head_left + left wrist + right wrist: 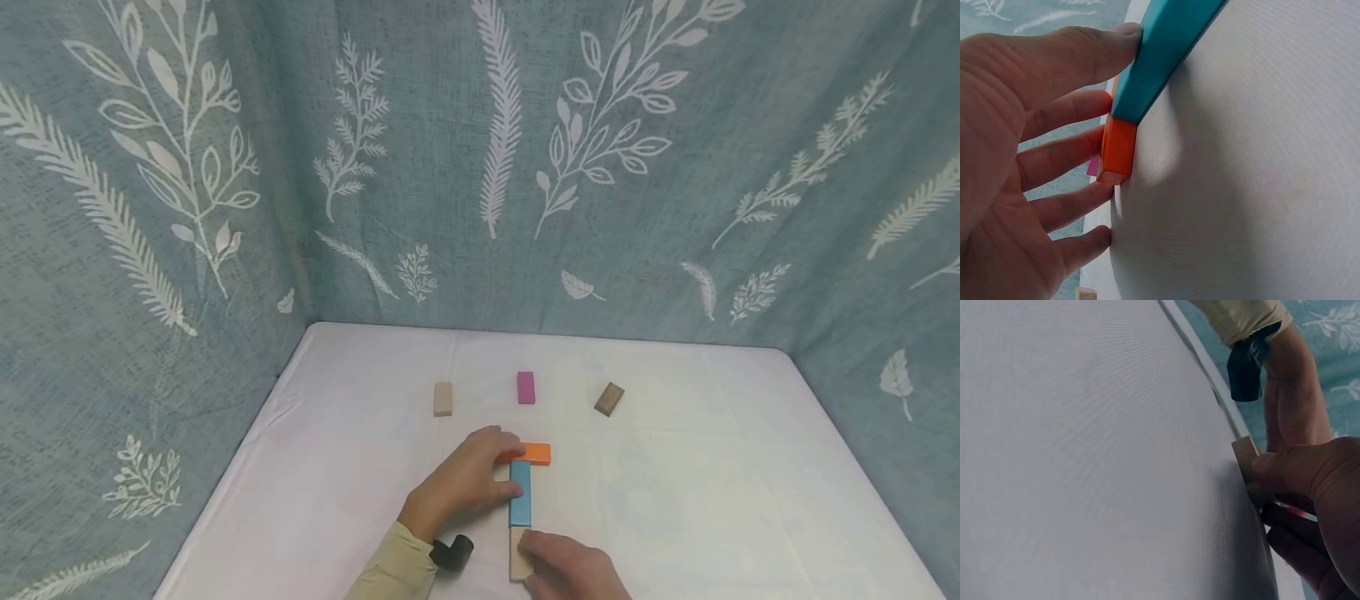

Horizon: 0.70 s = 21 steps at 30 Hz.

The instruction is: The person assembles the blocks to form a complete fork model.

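Observation:
An orange block (537,453) lies crosswise at the far end of a blue block (521,493). At the blue block's near end, a pale wooden block (517,556) continues the line toward the person. My left hand (471,475) rests its thumb against the blue block's left side, while its fairly straight, spread fingers touch the orange block (1119,147) and cover its left part in the head view. With thumb and fingers, my right hand (576,567) pinches the pale wooden block (1246,456); the fingers' far side is partly hidden.
Farther back on the white table (712,450) lie another pale wooden block (443,399), a magenta block (527,388) and a tilted brown block (610,399). A patterned blue-green curtain (450,167) surrounds the table's back and sides. A black wrist camera (453,553) sits by the left sleeve.

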Each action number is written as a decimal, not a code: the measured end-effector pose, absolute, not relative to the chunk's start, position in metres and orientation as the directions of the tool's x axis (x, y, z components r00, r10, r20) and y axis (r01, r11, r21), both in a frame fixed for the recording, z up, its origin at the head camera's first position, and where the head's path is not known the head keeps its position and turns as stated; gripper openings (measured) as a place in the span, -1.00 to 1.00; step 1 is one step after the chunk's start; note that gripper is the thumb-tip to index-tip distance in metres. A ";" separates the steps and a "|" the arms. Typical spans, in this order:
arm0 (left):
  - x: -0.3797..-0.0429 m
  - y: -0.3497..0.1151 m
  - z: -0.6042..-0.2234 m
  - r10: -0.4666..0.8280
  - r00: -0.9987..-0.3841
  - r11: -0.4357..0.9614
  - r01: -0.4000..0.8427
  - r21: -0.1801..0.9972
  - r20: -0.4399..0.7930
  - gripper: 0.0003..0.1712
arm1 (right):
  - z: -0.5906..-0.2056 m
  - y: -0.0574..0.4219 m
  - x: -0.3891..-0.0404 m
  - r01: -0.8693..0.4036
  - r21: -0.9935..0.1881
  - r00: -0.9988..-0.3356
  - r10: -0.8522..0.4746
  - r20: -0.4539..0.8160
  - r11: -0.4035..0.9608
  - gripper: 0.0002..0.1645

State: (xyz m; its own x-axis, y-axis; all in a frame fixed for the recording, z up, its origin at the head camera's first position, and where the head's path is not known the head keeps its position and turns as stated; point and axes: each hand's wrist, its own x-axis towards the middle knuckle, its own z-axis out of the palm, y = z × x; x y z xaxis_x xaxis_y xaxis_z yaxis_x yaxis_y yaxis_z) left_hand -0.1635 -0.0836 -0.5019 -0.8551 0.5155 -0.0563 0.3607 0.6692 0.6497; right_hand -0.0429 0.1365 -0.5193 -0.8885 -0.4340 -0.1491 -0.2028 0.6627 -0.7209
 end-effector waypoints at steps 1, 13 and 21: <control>-0.164 -0.084 -0.502 0.515 -0.855 0.669 0.360 0.650 -0.056 -0.38 | -0.520 0.136 -0.043 -0.206 -0.720 -0.888 -0.435 -0.147 0.663 -0.45; -0.163 -0.083 -0.501 0.522 -0.852 0.659 0.378 0.650 -0.033 -0.37 | -0.518 0.134 -0.040 -0.245 -0.698 -0.894 -0.435 -0.106 0.673 -0.48; -0.164 -0.084 -0.502 0.522 -0.852 0.659 0.372 0.654 -0.042 -0.37 | -0.513 0.131 -0.036 -0.217 -0.687 -0.902 -0.411 -0.130 0.694 -0.50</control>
State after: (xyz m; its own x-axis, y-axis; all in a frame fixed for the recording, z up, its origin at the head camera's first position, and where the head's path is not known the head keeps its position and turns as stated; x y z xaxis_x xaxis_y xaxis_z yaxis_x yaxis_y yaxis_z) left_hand -0.1639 -0.0839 -0.5022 -0.8518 0.5223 -0.0418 0.3720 0.6589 0.6538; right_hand -0.0359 0.1306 -0.5126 -0.9025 -0.4108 -0.1296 -0.2173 0.6939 -0.6865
